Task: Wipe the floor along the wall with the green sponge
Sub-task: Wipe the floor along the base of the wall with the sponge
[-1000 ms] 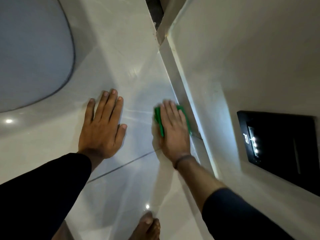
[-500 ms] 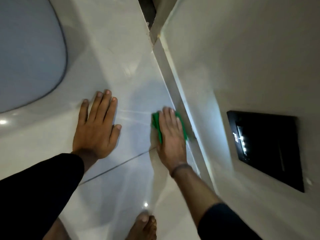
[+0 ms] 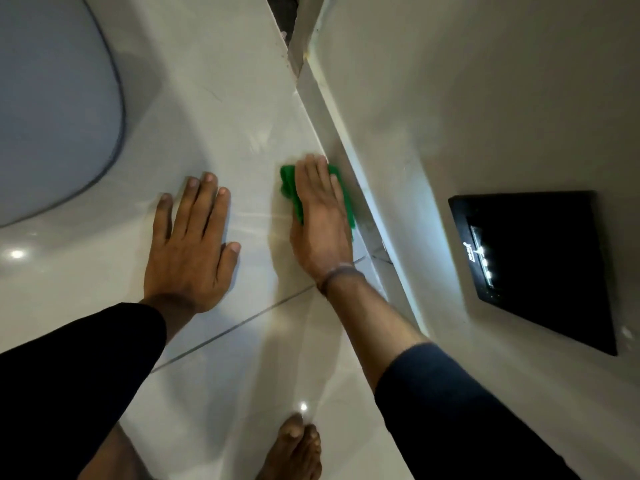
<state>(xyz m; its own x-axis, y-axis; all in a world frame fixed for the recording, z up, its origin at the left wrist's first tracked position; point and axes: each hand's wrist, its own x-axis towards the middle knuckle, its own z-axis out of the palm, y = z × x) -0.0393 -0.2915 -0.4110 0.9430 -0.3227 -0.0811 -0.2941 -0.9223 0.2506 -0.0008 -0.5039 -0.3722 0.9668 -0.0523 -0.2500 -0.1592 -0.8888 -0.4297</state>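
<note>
The green sponge (image 3: pixel 290 188) lies flat on the glossy white tile floor (image 3: pixel 221 109), right against the skirting (image 3: pixel 332 133) at the foot of the wall (image 3: pixel 450 98). My right hand (image 3: pixel 320 216) presses down on it with fingers straight, covering most of it; green shows at its left edge and along its right side. My left hand (image 3: pixel 190 244) rests palm-down on the floor to the left, fingers spread, holding nothing.
A black panel with small lit indicators (image 3: pixel 540 268) is set in the wall at right. A large grey rounded object (image 3: pixel 52 105) fills the upper left. My bare foot (image 3: pixel 294 448) stands at the bottom. A dark gap (image 3: pixel 282 12) opens at the top by the wall's corner.
My right hand has slid the sponge forward along the skirting, away from the grout line. My left hand has stayed planted on the floor.
</note>
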